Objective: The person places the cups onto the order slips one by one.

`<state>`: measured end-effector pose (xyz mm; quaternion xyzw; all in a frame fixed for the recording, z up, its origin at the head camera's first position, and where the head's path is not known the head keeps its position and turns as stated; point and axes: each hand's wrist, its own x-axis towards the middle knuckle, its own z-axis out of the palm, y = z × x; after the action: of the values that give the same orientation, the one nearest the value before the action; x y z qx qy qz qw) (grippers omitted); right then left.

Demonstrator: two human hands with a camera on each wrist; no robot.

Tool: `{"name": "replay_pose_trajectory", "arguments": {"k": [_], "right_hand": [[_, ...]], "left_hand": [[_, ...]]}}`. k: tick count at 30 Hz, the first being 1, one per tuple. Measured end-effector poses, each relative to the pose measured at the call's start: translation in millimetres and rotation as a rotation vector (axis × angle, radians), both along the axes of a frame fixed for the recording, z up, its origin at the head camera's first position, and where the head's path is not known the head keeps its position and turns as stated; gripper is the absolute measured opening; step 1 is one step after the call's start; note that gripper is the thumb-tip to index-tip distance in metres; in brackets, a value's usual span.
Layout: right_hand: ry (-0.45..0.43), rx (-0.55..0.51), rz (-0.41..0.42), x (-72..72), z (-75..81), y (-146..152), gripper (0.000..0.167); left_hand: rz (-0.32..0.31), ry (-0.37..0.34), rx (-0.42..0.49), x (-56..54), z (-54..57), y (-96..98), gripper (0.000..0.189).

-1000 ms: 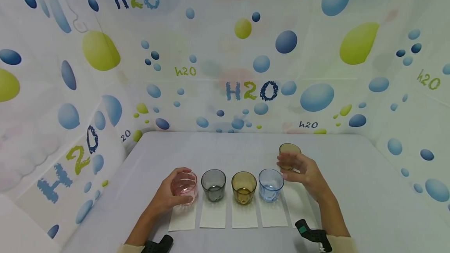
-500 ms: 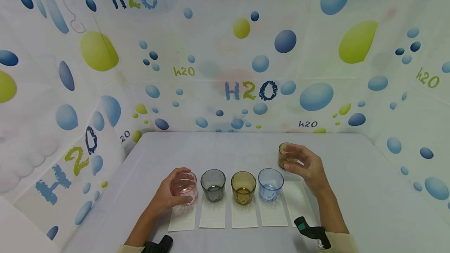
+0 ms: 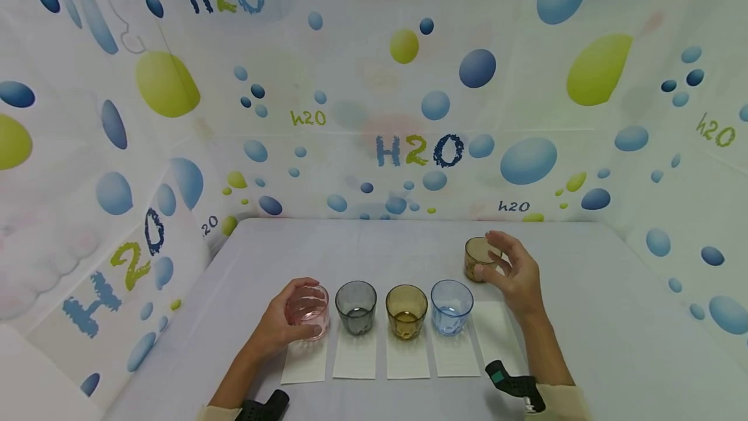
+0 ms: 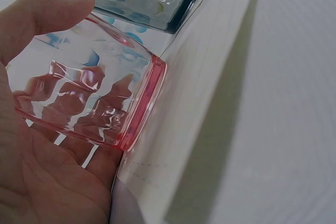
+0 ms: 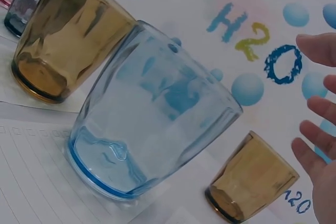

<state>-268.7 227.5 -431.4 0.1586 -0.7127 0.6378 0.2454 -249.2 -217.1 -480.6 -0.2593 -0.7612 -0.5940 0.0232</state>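
Observation:
My left hand [image 3: 276, 322] grips a pink glass [image 3: 312, 312] at the left end of a row of glasses. In the left wrist view the thumb lies along one side of the pink glass [image 4: 79, 90] and the fingers along the other. To its right stand a grey glass [image 3: 356, 309], an amber glass [image 3: 406, 312] and a blue glass [image 3: 451, 309]. Farther back sits another amber glass [image 3: 476, 258], with my right hand [image 3: 522, 284] beside it. In the right wrist view the fingers are spread, apart from this back amber glass [image 5: 252, 177].
Pale paper strips [image 3: 407, 359] lie side by side under the row. The rightmost strip [image 3: 499, 343] has no glass on it. A white cloth covers the table [image 3: 350, 239]. Behind rises a backdrop [image 3: 350, 70] printed with H2O and coloured drops.
My right hand has shifted slightly right, from in front of the back amber glass to its right side, uncovering more of it. The left hand and the row have stayed in place.

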Motion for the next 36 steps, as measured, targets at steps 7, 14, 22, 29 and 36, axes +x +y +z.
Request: {"name": "replay_pose_trajectory", "arguments": {"k": [7, 14, 22, 29, 36], "right_hand": [[-0.076, 0.026, -0.054, -7.1, -3.8, -3, 0.072], [-0.128, 0.052, -0.060, -11.5, -7.0, -6, 0.098], [-0.184, 0.066, -0.084, -16.6, -12.1, -4, 0.110], [-0.273, 0.095, -0.081, -21.1, -18.4, -3, 0.121], [-0.401, 0.095, -0.120, -25.3, -25.7, -5, 0.121]], "left_hand": [[0.005, 0.003, -0.007, -0.2, -0.5, -0.5, 0.078], [0.012, 0.012, -0.019, 0.0, -1.2, -0.7, 0.077], [0.014, 0.013, -0.020, 0.7, 1.0, -0.1, 0.077], [0.038, 0.011, -0.044, 0.3, 1.0, 0.0, 0.078], [0.040, 0.005, -0.047, 0.5, 0.9, 0.4, 0.079]]}}
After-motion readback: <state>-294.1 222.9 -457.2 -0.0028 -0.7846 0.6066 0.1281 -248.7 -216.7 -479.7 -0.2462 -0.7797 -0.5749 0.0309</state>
